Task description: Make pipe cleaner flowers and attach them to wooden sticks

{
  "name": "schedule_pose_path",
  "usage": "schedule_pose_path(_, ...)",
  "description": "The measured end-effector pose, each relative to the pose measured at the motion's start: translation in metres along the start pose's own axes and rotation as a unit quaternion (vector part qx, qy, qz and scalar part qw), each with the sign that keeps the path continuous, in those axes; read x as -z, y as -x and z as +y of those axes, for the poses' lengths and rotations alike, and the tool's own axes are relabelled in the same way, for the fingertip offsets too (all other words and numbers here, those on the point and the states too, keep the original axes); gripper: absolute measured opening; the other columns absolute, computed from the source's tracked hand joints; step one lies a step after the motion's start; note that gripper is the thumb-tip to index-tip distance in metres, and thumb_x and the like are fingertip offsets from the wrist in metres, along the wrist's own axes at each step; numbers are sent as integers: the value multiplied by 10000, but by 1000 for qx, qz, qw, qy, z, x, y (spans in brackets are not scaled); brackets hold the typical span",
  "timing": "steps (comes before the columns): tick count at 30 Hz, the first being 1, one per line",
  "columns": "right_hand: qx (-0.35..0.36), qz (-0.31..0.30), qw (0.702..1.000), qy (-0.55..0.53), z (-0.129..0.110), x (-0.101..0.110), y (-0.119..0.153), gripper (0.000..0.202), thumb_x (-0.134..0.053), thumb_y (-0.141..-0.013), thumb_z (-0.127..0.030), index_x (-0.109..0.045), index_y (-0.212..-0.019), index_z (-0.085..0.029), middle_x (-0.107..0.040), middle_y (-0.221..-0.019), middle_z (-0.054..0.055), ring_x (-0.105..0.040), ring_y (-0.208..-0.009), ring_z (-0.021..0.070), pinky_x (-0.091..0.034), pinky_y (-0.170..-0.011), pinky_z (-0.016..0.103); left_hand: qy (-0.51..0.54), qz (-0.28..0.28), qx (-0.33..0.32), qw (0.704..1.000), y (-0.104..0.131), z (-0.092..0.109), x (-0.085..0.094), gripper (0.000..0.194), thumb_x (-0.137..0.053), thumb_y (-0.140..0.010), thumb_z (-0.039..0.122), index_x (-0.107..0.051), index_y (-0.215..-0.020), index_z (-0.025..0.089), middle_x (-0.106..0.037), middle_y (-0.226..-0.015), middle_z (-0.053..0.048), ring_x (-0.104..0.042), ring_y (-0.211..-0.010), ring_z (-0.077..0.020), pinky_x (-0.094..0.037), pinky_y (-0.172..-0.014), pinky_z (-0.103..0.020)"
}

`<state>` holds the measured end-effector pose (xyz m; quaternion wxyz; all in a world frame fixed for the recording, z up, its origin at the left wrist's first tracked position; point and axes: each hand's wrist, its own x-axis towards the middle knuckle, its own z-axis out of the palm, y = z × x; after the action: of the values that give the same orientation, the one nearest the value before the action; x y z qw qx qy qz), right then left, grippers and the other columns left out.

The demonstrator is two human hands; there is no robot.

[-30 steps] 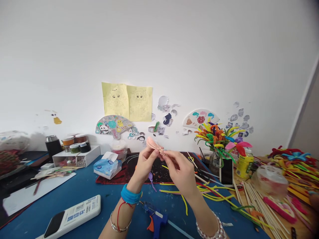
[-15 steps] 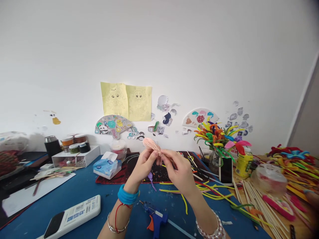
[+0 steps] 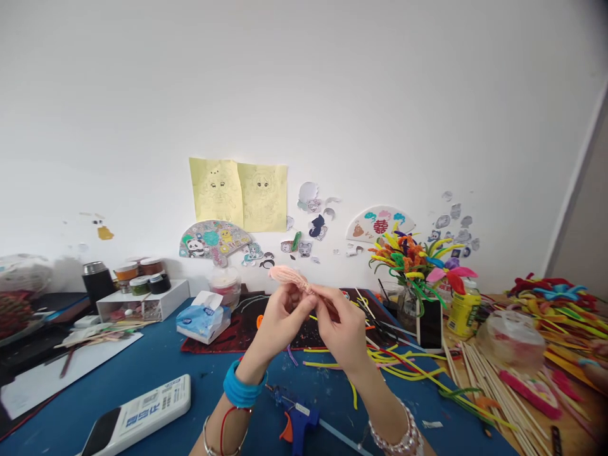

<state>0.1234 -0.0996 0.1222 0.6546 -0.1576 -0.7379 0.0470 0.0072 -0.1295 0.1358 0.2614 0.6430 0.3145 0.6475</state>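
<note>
Above the middle of the table, both hands hold a looped bundle of pale pink pipe cleaners point(image 3: 287, 276), whose rounded end points up to the left. My left hand point(image 3: 280, 326) grips it from below with curled fingers and the thumb on its twisted end. Pinching that same narrow end from the other side is my right hand point(image 3: 342, 329); its fingertips are partly hidden. Below the hands lies a blue glue gun point(image 3: 301, 415) with an orange trigger. Yellow pipe cleaners point(image 3: 327, 364) are scattered behind my right wrist, and a purple one point(image 3: 291, 356) shows between the arms.
A tissue pack point(image 3: 203, 318) and a white device point(image 3: 142, 408) lie to the left. On the right stand a vase of pipe-cleaner flowers point(image 3: 411, 259), a phone point(image 3: 430, 324) and a yellow bottle point(image 3: 463, 313). Wooden sticks point(image 3: 489, 386) lie nearby. Another person's hand point(image 3: 596, 364) shows at the right edge.
The pink bundle has tipped lower toward the left. My left hand has turned, its thumb now nearer my right fingers. An orange thing now shows beside my left hand.
</note>
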Motion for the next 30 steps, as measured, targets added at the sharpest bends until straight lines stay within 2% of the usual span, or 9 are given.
schedule_pose_path(3, -7, 11, 1000, -21, 1, -1, 0, 197, -475, -836, -151, -573, -995, -214, -663, -922, 45, -643, -832, 156, -538, -747, 268, -76, 26, -22, 997, 2, 5, -2, 202, -541, -806, 327, -526, -881, 140, -583, -810, -41, -544, -729, -139, -430, -637, -236)
schedule_pose_path(7, -30, 39, 997, -58, 3, -3, 1, 138, -508, -824, -148, -543, -948, -195, -663, -856, 46, -652, -761, 143, -547, -675, 235, -158, 76, -36, 984, 4, 6, -5, 190, -518, -820, 328, -583, -820, 149, -609, -774, -39, -554, -695, -144, -426, -627, -240)
schedule_pose_path(15, -4, 63, 998, -20, 3, -4, 2, 87, -507, -828, -175, -566, -887, -196, -657, -812, 42, -644, -729, 147, -539, -671, 251, -179, 122, -72, 974, 7, 4, -16, 164, -506, -830, 300, -596, -818, 164, -612, -834, -47, -555, -765, -169, -426, -689, -262)
schedule_pose_path(20, 24, 77, 996, -27, 2, -3, 1, 90, -522, -815, -148, -573, -864, -204, -661, -814, 40, -643, -743, 150, -539, -689, 267, -227, 116, -104, 961, 11, 12, -18, 131, -474, -852, 252, -564, -800, 171, -582, -821, -39, -537, -767, -152, -411, -696, -250)
schedule_pose_path(26, 52, 116, 990, -53, 0, -5, 5, 145, -547, -778, -71, -538, -814, -211, -655, -797, 26, -643, -782, 152, -536, -717, 276, -292, 96, -147, 940, 17, 23, -20, 140, -479, -847, 211, -522, -718, 179, -520, -738, -17, -486, -696, -135, -379, -632, -238)
schedule_pose_path(28, 56, 113, 990, -59, -3, -3, 4, 160, -553, -774, -66, -544, -835, -214, -657, -800, 24, -641, -790, 153, -533, -722, 278, -299, 98, -158, 936, 17, 26, -19, 140, -476, -847, 204, -510, -712, 181, -503, -723, -15, -474, -683, -136, -370, -619, -241)
schedule_pose_path(30, 61, 83, 992, -68, -7, 1, 2, 161, -550, -778, -71, -555, -853, -214, -658, -820, 28, -635, -794, 154, -526, -731, 286, -305, 100, -165, 933, 18, 28, -18, 133, -469, -848, 193, -493, -717, 183, -483, -713, -12, -460, -673, -136, -363, -613, -244)
